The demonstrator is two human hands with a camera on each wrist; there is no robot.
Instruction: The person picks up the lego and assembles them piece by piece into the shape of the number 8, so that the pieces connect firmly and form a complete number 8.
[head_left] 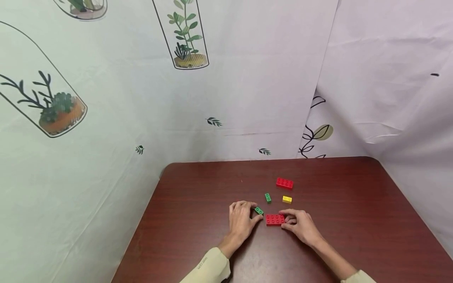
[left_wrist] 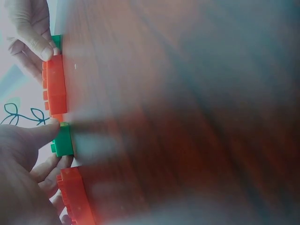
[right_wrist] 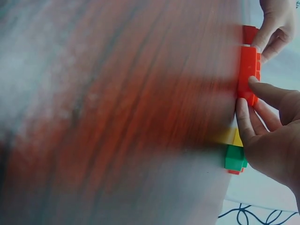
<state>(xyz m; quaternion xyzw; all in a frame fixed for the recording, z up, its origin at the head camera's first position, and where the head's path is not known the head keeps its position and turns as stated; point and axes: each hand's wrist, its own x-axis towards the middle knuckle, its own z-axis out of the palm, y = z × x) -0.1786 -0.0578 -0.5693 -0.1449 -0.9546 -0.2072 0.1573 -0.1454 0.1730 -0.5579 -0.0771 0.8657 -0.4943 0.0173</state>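
Note:
In the head view my left hand (head_left: 242, 220) pinches a small green toy building brick (head_left: 259, 211) between thumb and fingers. The left wrist view shows the thumb against one end of that green brick (left_wrist: 64, 140) and a fingertip at the other. My right hand (head_left: 301, 227) grips the right end of a red building brick (head_left: 275, 220), studs up, just right of the green one. In the right wrist view its thumb and fingers are on the red brick (right_wrist: 248, 75). Another red brick (left_wrist: 77, 197) stands beside the left fingers in the left wrist view.
Farther back on the dark wooden table (head_left: 198, 184) lie another red brick (head_left: 284, 183), a green brick (head_left: 267, 198) and a yellow brick (head_left: 287, 199). A printed cloth (head_left: 247, 98) hangs behind the table's far edge.

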